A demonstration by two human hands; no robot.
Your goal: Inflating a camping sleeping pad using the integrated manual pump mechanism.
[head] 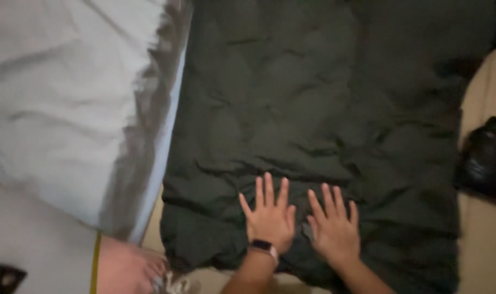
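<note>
- The left hand [269, 215], a dark-faced watch [263, 247] on its wrist, lies flat with fingers spread on a dark green quilted blanket [313, 109]; it grips nothing.
- Just beside it, the right hand [334, 226] lies palm-down and splayed, also gripping nothing.
- The blanket stretches away from both hands; its near hem sits just behind the wrists. It looks soft, puffy, limp and probably light, best pinched at a hem or corner.
- Left of the hands lies a pale sheet [68, 109]; beyond the right hand, a black bag [485, 158] on a beige surface [482, 245].
- Open blanket lies ahead of the fingers.
</note>
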